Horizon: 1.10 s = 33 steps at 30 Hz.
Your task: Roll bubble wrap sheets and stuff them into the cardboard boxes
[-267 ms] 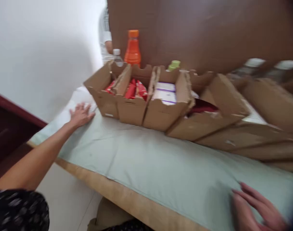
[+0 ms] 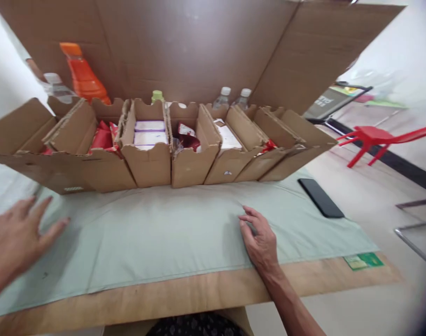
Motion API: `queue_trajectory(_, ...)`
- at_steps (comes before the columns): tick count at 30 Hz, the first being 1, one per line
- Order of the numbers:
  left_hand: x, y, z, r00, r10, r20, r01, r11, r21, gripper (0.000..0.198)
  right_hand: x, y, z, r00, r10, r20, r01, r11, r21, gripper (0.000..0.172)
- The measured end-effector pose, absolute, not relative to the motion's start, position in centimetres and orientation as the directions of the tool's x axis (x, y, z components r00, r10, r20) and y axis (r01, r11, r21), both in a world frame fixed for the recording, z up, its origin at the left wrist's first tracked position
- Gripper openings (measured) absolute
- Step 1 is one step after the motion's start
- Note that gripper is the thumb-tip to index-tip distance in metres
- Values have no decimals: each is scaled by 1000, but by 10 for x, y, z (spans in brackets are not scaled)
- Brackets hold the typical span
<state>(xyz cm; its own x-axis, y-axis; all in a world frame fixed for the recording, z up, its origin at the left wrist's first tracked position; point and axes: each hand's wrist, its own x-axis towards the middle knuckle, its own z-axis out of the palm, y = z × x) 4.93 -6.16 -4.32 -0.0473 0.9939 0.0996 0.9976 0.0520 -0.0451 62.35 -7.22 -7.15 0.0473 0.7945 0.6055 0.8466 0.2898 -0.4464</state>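
Observation:
My left hand (image 2: 22,231) is at the left, fingers spread and holding nothing, over the pale green cloth (image 2: 157,233). On the right part of the cloth rests my right hand (image 2: 261,238), loosely curved, thumb and fingers a little apart, with nothing in it. Beyond both hands stands a row of open cardboard bins (image 2: 150,168). Red packets (image 2: 103,136) lie in a left bin, and white boxes with purple edges (image 2: 150,133) in a middle one. Next to these is a dark red packet (image 2: 188,137). Farther right are a white box (image 2: 227,136) and another red packet (image 2: 268,146).
Behind the bins stand an orange bottle (image 2: 85,77), clear bottles (image 2: 222,98) and a large cardboard panel (image 2: 199,46). A black phone (image 2: 320,198) lies at the right. A green card (image 2: 364,261) is on the wooden table edge (image 2: 164,296). A red chair (image 2: 373,135) stands beyond.
The view has swung right, bringing the phone and red chair into sight. My left hand has come off the cloth at the table's left end; my right hand now lies nearer the bins.

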Motion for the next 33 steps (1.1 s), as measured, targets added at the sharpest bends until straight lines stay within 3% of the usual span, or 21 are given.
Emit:
queue_trajectory(2, 96, -92, -65, 115, 967, 229, 980, -148, 131, 86, 623, -73, -71, 38, 795, 605, 849, 293, -439, 18)
queue_trajectory(4, 142, -120, -82, 203, 955, 216, 953, -244, 180, 83, 622, -74, -72, 19, 800, 600, 846, 306, -435, 17)
queue_trajectory(8, 176, -148, -101, 177, 960, 217, 968, -210, 138, 78, 616, -79, -74, -6, 810, 586, 839, 323, -438, 17)
queue_trajectory(15, 141, -143, -115, 285, 931, 229, 944, -315, 102, 80, 634, -94, -46, -36, 789, 613, 824, 370, -428, 19)
queue_trajectory(19, 145, -144, -120, 253, 924, 286, 947, -297, 123, 66, 696, -65, 21, -88, 705, 704, 914, 338, -224, 24)
queue_trajectory(21, 148, -145, -122, 242, 922, 303, 948, -291, 131, 61, 728, -34, 60, -104, 699, 708, 975, 212, -66, 32)
queue_trajectory(23, 147, -145, -123, 246, 922, 299, 945, -296, 135, 59, 752, 2, 92, -150, 759, 634, 989, 117, 93, 50)
queue_trajectory(24, 146, -145, -123, 246, 922, 300, 945, -297, 137, 58, 761, 19, 103, -177, 807, 564, 981, 95, 171, 51)
queue_trajectory(28, 142, -145, -126, 239, 920, 310, 944, -295, 146, 57, 775, 56, 123, -251, 920, 300, 932, 146, 331, 25)
queue_trajectory(33, 146, -145, -125, 222, 915, 337, 930, -302, 207, 63, 761, 16, 132, -287, 949, 129, 893, 217, 394, 21)
